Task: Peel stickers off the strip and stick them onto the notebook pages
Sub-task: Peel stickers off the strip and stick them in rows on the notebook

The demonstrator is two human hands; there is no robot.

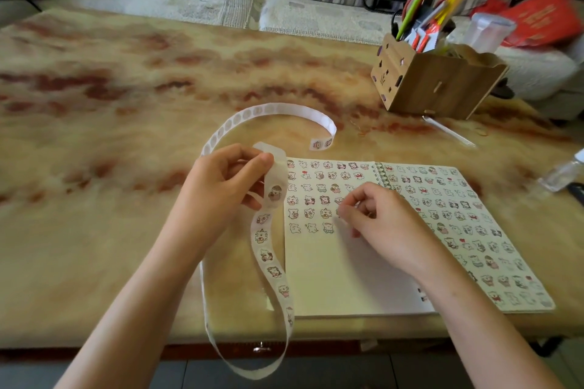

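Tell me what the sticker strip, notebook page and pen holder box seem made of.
Sticker strip: thin paper liner, possibly waxed, since it curls and hangs in limp loops. Notebook page: matte cream paper that lies flat with no glare. Pen holder box: probably thin wood or fibreboard, tan and matte, with cut-out holes and a slot joint in its panels.

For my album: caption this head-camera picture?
Left hand grips the sticker strip; right hand touches fingertips to the spiral notebook page.
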